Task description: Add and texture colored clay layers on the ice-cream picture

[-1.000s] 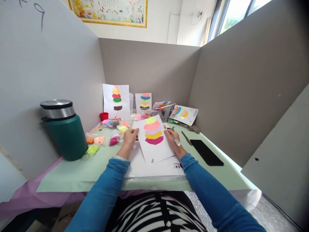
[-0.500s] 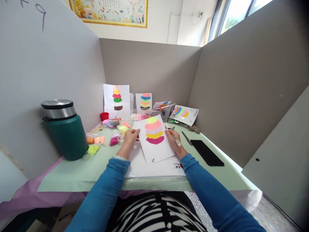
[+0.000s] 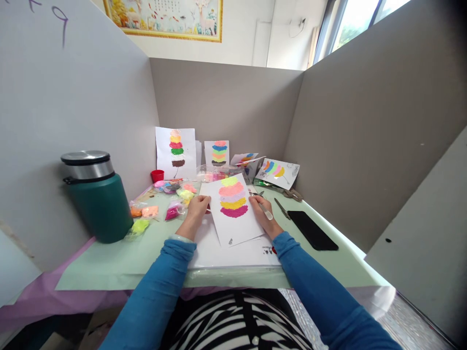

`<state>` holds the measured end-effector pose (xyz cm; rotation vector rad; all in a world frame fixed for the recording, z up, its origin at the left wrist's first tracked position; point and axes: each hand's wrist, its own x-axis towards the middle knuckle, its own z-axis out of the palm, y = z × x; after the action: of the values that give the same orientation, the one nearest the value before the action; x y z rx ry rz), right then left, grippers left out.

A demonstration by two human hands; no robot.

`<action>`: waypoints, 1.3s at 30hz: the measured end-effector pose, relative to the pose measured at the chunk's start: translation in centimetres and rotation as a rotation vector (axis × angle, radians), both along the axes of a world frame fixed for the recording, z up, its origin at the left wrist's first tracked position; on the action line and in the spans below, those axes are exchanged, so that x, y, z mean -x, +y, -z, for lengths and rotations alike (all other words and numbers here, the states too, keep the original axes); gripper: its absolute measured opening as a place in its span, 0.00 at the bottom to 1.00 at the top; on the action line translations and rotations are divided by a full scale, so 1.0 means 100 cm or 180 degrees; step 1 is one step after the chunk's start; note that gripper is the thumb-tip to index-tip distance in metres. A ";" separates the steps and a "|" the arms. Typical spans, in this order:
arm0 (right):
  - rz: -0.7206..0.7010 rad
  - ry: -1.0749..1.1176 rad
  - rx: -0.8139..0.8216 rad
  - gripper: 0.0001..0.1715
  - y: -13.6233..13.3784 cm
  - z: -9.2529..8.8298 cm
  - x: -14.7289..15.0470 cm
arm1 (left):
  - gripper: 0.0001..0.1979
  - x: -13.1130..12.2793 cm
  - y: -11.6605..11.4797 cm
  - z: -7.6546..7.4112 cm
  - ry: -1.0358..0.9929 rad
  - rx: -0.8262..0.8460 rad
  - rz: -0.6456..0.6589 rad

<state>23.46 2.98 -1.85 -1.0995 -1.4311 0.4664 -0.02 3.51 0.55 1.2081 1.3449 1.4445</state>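
A white sheet [image 3: 237,223] with stacked bands of green, pink, lilac, yellow and magenta clay is tilted up in front of me. My left hand [image 3: 197,208] pinches its left edge. My right hand [image 3: 263,210] steadies the right edge and also grips a thin white-handled tool [image 3: 263,208]. Beneath the sheet lies a stack of white paper [image 3: 219,250].
A green flask [image 3: 98,197] stands at the left. Small bags of coloured clay [image 3: 160,206] lie beside it, with a red cup [image 3: 157,175] behind. Finished pictures [image 3: 175,151] lean on the back partition. A black phone [image 3: 312,229] and scissors [image 3: 281,208] lie at the right.
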 end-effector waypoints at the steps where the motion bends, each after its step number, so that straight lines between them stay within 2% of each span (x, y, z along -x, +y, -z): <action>1: -0.0002 -0.0003 0.0009 0.22 0.000 0.000 0.000 | 0.06 0.000 0.000 0.000 0.0026 -0.0021 -0.0005; 6: -0.0086 -0.0080 0.0050 0.22 -0.001 0.000 0.000 | 0.06 -0.002 -0.001 0.000 0.0156 -0.0086 -0.0112; 19: -0.0069 -0.0083 0.0098 0.21 -0.002 -0.001 0.000 | 0.14 0.000 0.001 0.000 0.0148 -0.0035 -0.0219; 24: -0.0095 -0.0066 0.0117 0.21 -0.002 -0.001 0.001 | 0.09 0.000 0.000 0.002 0.0337 -0.0111 -0.0131; 28: -0.0052 -0.0059 0.0117 0.22 -0.002 -0.001 0.000 | 0.05 -0.001 0.001 0.002 0.0254 -0.0030 -0.0058; 33: -0.0024 -0.0070 0.0108 0.22 -0.001 0.000 0.000 | 0.05 -0.001 0.002 0.002 0.0060 0.0071 0.0025; 39: -0.0106 -0.0072 0.0106 0.23 0.000 0.002 0.000 | 0.05 -0.002 -0.001 0.001 0.0240 -0.0100 -0.0036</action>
<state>23.45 3.01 -2.03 -1.1120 -1.4681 0.5044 0.16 3.37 0.45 1.2887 1.3863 1.4454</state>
